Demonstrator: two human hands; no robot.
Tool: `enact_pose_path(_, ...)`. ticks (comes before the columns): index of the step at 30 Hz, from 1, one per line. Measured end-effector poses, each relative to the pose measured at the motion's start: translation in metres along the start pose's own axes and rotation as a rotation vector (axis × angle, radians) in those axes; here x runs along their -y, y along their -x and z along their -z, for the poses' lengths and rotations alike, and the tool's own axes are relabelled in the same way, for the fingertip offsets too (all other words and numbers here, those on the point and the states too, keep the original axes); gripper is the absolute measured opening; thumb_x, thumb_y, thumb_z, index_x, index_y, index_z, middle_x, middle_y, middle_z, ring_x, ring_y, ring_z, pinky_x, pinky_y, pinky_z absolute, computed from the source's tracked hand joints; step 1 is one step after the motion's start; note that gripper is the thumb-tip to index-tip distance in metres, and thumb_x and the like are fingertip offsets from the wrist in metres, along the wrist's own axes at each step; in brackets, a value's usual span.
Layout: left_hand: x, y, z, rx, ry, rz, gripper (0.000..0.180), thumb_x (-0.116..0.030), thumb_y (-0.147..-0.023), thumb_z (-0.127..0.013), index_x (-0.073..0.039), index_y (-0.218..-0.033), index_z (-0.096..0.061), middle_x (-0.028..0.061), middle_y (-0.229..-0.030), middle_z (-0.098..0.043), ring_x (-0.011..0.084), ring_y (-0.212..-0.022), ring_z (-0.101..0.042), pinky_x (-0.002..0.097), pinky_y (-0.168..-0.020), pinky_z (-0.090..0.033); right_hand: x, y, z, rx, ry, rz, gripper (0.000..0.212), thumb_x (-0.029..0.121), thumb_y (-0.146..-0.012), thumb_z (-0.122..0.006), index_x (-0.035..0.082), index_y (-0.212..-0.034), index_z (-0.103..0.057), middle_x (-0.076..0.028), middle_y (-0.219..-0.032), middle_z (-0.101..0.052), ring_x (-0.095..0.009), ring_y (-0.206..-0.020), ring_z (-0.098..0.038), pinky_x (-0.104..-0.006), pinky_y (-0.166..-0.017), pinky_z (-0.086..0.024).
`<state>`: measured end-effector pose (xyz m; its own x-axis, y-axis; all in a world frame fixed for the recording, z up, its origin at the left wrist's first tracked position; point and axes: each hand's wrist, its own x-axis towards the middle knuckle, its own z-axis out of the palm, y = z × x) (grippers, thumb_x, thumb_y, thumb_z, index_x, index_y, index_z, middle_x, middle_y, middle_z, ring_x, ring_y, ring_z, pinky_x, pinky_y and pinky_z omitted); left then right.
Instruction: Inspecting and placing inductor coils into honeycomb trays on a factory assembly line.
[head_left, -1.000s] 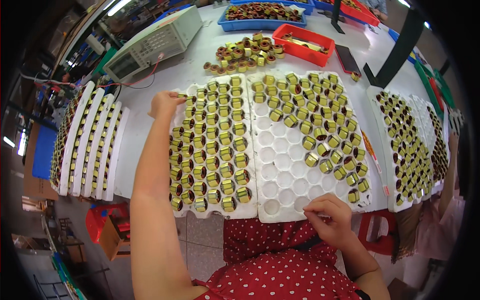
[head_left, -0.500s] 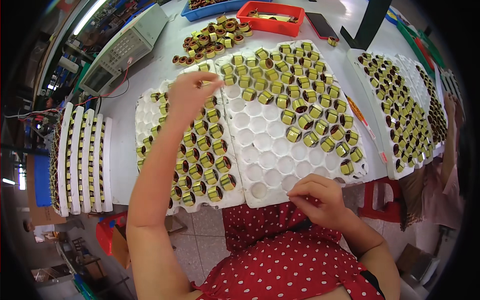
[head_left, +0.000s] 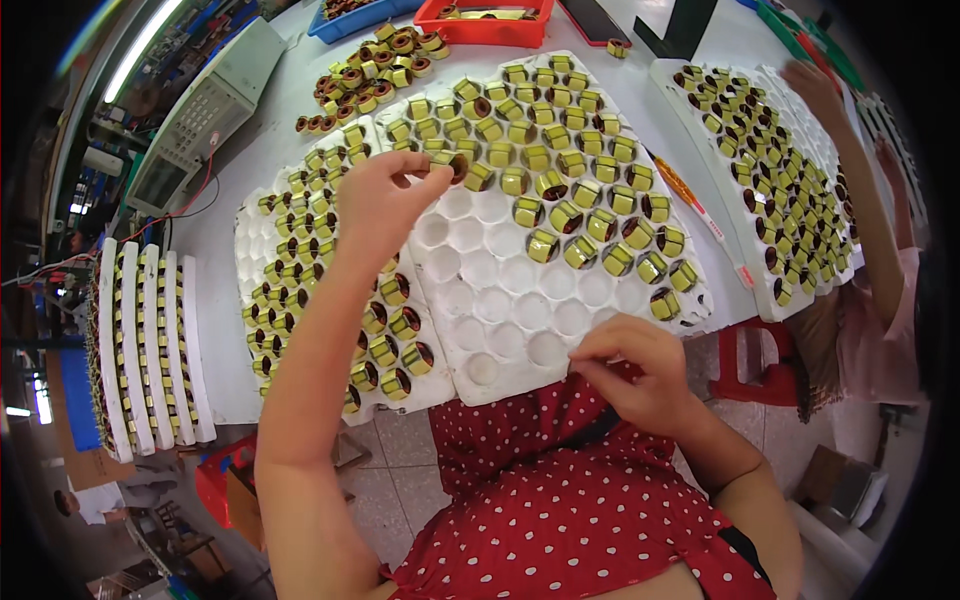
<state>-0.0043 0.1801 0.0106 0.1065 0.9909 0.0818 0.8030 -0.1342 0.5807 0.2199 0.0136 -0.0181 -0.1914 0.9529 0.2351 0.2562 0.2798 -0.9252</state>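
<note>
My left hand (head_left: 385, 195) reaches over the white foam trays and pinches a yellow-taped coil (head_left: 447, 160) at the near edge of the filled rows of the middle tray (head_left: 510, 305). That tray's far rows hold several coils (head_left: 560, 215); its near cells are bare. My right hand (head_left: 640, 375) rests at the tray's front edge above my red dotted lap, fingertips drawn together; I cannot see anything between them. The left tray (head_left: 248, 235) lies partly under my left forearm and is full of coils.
A third filled tray (head_left: 735, 215) lies at the right, with another person's arm (head_left: 865, 190) over it. Loose coils (head_left: 370, 75), a red bin (head_left: 485, 28) and a grey test instrument (head_left: 200, 115) sit at the back. Trays on edge (head_left: 150, 350) stand at the left.
My left hand has moved from the far corner of the left tray rightward onto the middle tray and closed on a coil. My right hand has stayed at the front edge.
</note>
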Motion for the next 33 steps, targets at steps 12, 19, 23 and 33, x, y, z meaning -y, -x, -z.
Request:
enact_pose_path(12,-0.018,0.097,0.013,0.653,1.151,0.377,0.026,-0.012,-0.079,-0.067,0.003,-0.100,-0.062,0.0050,-0.091,-0.064,0.0087,-0.081,-0.057,0.0219,-0.075,-0.044,0.018,-0.034,-0.014,0.062,-0.804,-0.436,0.036,0.004,-0.080,-0.063,-0.005,-0.113,-0.053,-0.011,-0.096,-0.063,-0.012,-0.082,-0.062,-0.0229,-0.068,-0.049)
enact_pose_path(19,-0.013,0.118,0.004,0.588,1.348,0.418,0.029,-0.011,-0.080,-0.067,0.002,-0.104,-0.058,0.0061,-0.093,-0.063,0.0093,-0.083,-0.057,0.0205,-0.075,-0.043,0.020,-0.029,-0.021,0.067,-0.833,-0.460,0.033,0.005,-0.080,-0.063,-0.005,-0.109,-0.053,-0.011,-0.096,-0.062,-0.015,-0.078,-0.062,-0.0269,-0.066,-0.052)
enact_pose_path(23,-0.018,0.125,0.001,0.545,1.342,0.436,0.030,-0.007,-0.079,-0.066,0.002,-0.106,-0.055,0.0077,-0.097,-0.062,0.0112,-0.086,-0.058,0.0225,-0.076,-0.046,0.018,-0.023,-0.028,-0.045,-0.673,-0.257,0.033,-0.003,-0.074,-0.068,-0.003,-0.105,-0.056,-0.008,-0.092,-0.062,-0.013,-0.080,-0.061,-0.0238,-0.068,-0.050)
enact_pose_path(33,-0.017,0.145,0.000,0.613,1.675,0.475,0.051,0.004,-0.074,-0.066,0.004,-0.121,-0.047,0.0130,-0.109,-0.058,0.0160,-0.095,-0.059,0.0266,-0.083,-0.049,0.022,-0.029,-0.034,-0.119,0.060,0.434,0.040,0.004,-0.063,-0.077,0.004,-0.100,-0.062,-0.009,-0.092,-0.057,-0.015,-0.075,-0.058,-0.0242,-0.059,-0.050)
